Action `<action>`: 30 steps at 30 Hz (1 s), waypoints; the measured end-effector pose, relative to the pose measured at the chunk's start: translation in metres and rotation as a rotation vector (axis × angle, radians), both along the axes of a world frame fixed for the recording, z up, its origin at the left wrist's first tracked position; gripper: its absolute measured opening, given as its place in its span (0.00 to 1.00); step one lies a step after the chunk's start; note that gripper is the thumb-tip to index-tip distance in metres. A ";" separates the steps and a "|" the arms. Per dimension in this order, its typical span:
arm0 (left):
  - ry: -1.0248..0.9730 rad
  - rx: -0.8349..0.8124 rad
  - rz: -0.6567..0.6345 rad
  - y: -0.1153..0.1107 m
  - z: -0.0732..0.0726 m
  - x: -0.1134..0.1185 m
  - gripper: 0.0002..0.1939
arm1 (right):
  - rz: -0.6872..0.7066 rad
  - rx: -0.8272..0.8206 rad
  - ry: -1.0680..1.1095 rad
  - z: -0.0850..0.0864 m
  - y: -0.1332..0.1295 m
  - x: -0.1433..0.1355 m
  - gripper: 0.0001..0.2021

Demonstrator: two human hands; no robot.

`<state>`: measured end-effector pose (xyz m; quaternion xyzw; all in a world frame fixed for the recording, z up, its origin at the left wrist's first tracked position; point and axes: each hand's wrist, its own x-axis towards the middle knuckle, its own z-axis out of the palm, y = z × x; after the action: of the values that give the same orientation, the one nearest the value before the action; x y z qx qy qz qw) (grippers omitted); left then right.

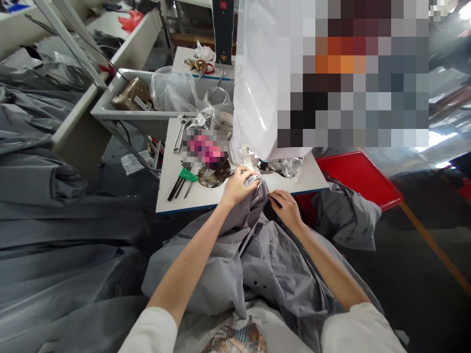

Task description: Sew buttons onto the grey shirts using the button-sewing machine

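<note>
A large grey fabric garment (209,264) is gathered over my lap and rises to the front edge of the white work table. My left hand (240,186) pinches a bunched part of it just below the head of a white machine (257,93). Slightly lower and to the right, my right hand (287,208) is closed on the fabric's edge with bent fingers. The cloth between the hands is folded and creased. Small dark dots mark the garment lower down. My left fingers partly hide the spot under the machine head.
The white table (167,191) carries a wrench (179,135), a green-tagged tool (188,174) and screwdrivers. A grey trough (106,110) with plastic bags stands behind. A red tray (362,179) is at right, with grey cloth (344,215) beside it. Grey fabric piles (66,255) fill the left.
</note>
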<state>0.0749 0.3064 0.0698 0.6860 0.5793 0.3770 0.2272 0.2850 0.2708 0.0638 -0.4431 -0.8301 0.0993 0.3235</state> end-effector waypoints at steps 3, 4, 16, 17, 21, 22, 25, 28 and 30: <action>0.000 0.010 0.000 0.001 -0.002 0.000 0.15 | 0.014 0.033 -0.034 -0.005 0.003 0.001 0.12; 0.001 0.015 -0.001 0.001 -0.002 0.000 0.15 | 0.015 0.042 -0.042 -0.006 0.004 0.001 0.12; -0.013 0.030 0.016 0.002 -0.006 0.002 0.14 | -0.267 0.199 -0.071 0.050 0.094 0.006 0.09; -0.016 0.030 0.015 0.002 -0.006 0.002 0.14 | -0.296 0.177 -0.114 0.054 0.105 0.003 0.09; -0.015 0.034 0.010 0.002 -0.005 0.002 0.14 | -0.352 0.039 -0.298 0.058 0.135 -0.010 0.08; -0.013 0.038 0.010 0.002 -0.005 0.002 0.14 | -0.358 0.009 -0.318 0.057 0.139 -0.011 0.07; -0.008 0.044 0.010 0.002 -0.004 0.002 0.14 | -0.373 -0.009 -0.293 0.053 0.143 -0.009 0.07; -0.013 0.041 0.011 0.001 -0.004 0.002 0.14 | -0.379 0.089 -0.163 0.050 0.130 -0.008 0.08; -0.016 0.038 0.007 0.001 -0.003 0.002 0.14 | -0.350 0.133 -0.029 0.046 0.110 -0.013 0.09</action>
<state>0.0766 0.3073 0.0664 0.6851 0.5727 0.3942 0.2173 0.2720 0.3813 0.1096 -0.5597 -0.7497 -0.0200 0.3525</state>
